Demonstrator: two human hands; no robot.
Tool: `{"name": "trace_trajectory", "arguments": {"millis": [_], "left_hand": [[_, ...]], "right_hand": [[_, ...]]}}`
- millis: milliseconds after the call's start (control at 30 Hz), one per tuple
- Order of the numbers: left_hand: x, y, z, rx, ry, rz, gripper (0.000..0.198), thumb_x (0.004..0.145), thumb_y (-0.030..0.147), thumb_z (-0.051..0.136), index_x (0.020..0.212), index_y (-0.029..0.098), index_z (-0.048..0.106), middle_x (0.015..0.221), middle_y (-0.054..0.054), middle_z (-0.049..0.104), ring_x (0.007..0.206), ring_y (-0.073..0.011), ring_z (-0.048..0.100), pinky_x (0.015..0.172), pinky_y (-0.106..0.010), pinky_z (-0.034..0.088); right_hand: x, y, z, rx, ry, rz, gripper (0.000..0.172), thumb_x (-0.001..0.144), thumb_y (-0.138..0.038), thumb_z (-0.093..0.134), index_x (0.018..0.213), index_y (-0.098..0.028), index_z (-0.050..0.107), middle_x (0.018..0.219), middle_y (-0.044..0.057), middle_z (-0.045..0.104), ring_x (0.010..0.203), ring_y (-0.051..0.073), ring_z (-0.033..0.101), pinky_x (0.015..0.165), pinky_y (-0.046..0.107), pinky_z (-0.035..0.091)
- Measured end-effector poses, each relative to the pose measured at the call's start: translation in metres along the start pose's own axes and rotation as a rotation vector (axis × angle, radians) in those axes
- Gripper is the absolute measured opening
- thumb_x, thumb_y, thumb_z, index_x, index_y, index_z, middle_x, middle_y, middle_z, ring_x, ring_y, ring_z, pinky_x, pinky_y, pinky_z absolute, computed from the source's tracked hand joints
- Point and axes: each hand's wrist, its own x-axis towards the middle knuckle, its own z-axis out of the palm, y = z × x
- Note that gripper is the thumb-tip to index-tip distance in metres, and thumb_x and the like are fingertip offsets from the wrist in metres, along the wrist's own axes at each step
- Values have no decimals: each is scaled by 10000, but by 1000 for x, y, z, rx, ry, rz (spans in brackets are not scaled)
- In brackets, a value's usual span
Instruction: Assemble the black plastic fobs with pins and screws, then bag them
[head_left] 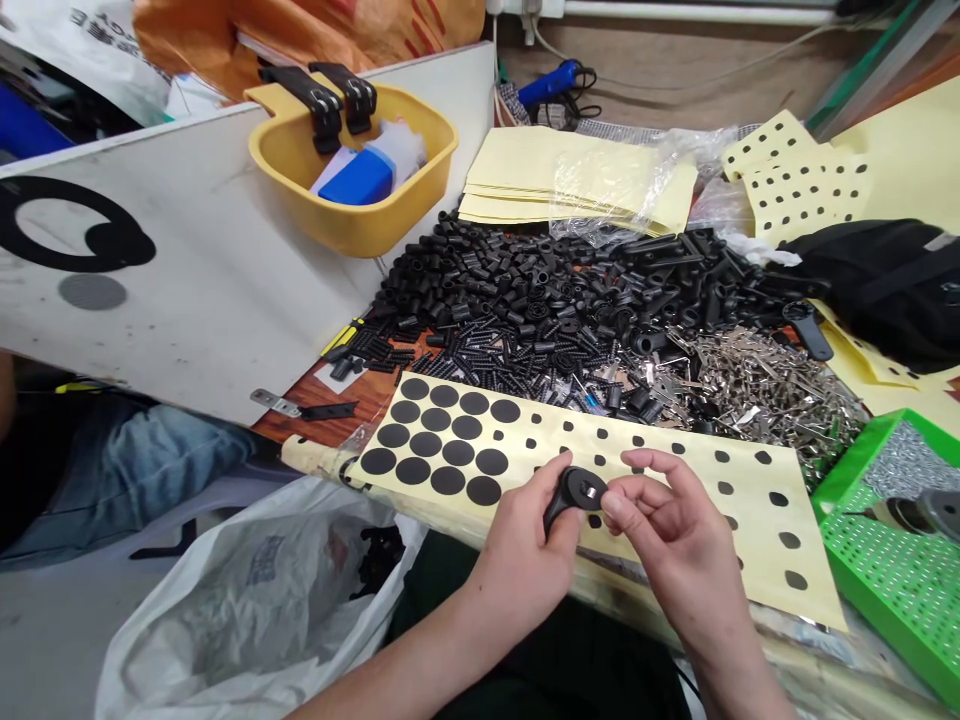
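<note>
My left hand (pixel 529 535) is closed round a black plastic part with a round, disc-like head (pixel 583 487). A small shiny metal spot shows on the head's face. Close against its right edge, my right hand (pixel 671 525) has thumb and fingertips pinched together; whatever lies between them is too small to make out. Beneath both hands lies a yellow backing sheet (pixel 675 480) with large black round stickers (pixel 448 480) on its left and small black dots over the rest.
Behind the sheet spreads a heap of black plastic parts (pixel 517 290), with metal clips (pixel 765 390) to the right. A green tray (pixel 862 550) of tiny metal pieces holds a screwdriver-like tool (pixel 919 512). A yellow bin (pixel 352 230) hangs on a white panel (pixel 202 330). Another person's jeans (pixel 172 440) show left.
</note>
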Motion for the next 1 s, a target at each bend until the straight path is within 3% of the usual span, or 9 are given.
{"name": "trace_trajectory", "arguments": {"millis": [333,567,1000], "left_hand": [[0,4,-1,-40,-21,-34,464,822,172,535,1286,169,531,743,-23,638,786,-186,633,738,-308,514],[-1,0,-2,76,-9,-14,520,816,172,556,1333,181,498,779,-34,652,810,-196,624,740,-312,511],[-1,1,-1,-43,-12,-43,485,811,155,551,1296,167,521,787,-36,657,818,-191,641,765,-317,517]], "right_hand": [[0,3,-2,-41,-36,-41,367,773,-374,694,1042,-226,494,667,-12,619,611,135,579,580,246,465],[1,3,-1,-49,-17,-61,367,771,-393,693,1040,-231,504,668,-9,616,612,151,583,585,273,472],[0,2,-1,-88,-51,-79,372,782,-370,682,1063,-221,490,668,-4,624,619,151,594,590,270,474]]}}
